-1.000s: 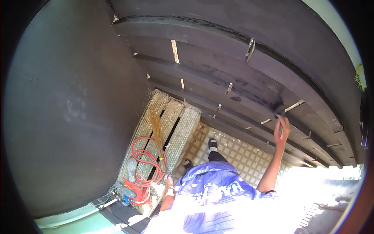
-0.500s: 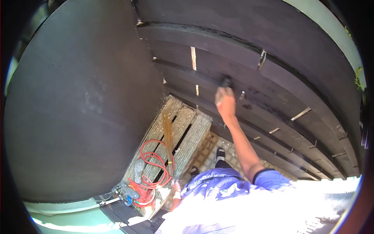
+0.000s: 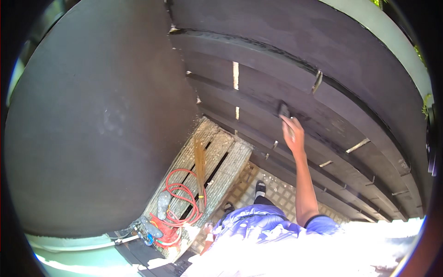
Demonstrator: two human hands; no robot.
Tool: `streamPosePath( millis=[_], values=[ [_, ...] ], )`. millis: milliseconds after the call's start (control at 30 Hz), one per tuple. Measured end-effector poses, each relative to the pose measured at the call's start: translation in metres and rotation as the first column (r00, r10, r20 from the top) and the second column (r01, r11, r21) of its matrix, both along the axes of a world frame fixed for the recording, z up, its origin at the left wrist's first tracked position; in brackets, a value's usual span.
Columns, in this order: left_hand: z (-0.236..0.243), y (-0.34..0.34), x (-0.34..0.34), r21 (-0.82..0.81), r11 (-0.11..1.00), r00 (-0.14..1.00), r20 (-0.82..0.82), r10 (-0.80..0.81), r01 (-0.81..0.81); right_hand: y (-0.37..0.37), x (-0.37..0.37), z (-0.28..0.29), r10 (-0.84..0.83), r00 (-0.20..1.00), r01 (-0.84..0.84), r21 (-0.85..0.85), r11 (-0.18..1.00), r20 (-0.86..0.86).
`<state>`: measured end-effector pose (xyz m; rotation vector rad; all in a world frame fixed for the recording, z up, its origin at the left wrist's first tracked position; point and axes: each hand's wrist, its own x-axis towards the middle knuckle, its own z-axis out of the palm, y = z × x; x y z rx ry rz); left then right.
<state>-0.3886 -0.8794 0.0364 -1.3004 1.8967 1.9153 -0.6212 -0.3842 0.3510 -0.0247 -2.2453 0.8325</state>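
Observation:
My right hand [image 3: 294,134] is closed round a paintbrush [image 3: 284,110] with dark bristles, its handle mostly hidden by the fingers. The bristles meet the dark slatted wall [image 3: 258,87], where wet-looking darker patches show around them. Pale strips mark several gaps along the slats. Low beside my body, my left hand [image 3: 209,229] is small and partly washed out by glare; its fingers cannot be made out. It is nearest to the weathered wooden bench [image 3: 228,161].
On the bench lie a straw broom [image 3: 200,159], a coiled red hose [image 3: 177,171], grey rounded objects [image 3: 163,205] and a red bag-like item [image 3: 167,231]. A smooth dark wall [image 3: 92,129] rises at left. Patterned tiles [image 3: 277,184] lie under my feet.
My right hand has moved right and slightly down along the slatted wall with the paintbrush. The left hand stays low near the bench; the view has shifted slightly.

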Motion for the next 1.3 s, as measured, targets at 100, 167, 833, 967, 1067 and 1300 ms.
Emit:
streamPosePath(
  millis=[100,167,833,967,1067,1300],
  values=[
    [-0.009,0.012,-0.015,0.017,0.995,0.995,0.033,-0.096,0.096,0.049,0.092,0.000,-0.276,0.958,0.275,0.019,0.961,0.078],
    [-0.021,0.012,-0.019,0.022,0.987,0.985,0.056,-0.162,0.161,0.069,0.132,0.012,-0.474,0.878,0.477,0.037,0.878,-0.062],
    [-0.043,0.014,0.005,0.147,0.986,0.994,-0.070,0.088,-0.077,-0.099,-0.083,0.072,-0.327,0.915,0.344,0.034,0.938,-0.238],
    [-0.026,0.010,0.008,0.138,0.984,0.989,-0.079,0.128,-0.117,-0.112,-0.156,0.066,-0.061,0.948,0.091,0.084,0.992,-0.312],
    [-0.018,0.002,0.018,0.132,0.983,0.987,-0.071,0.142,-0.132,-0.090,-0.165,0.062,0.115,0.965,-0.071,0.185,0.980,-0.236],
    [-0.017,-0.016,0.047,0.123,0.982,0.989,-0.015,0.145,-0.142,-0.007,-0.033,0.026,-0.117,0.942,0.131,0.023,0.991,-0.316]
  ],
)
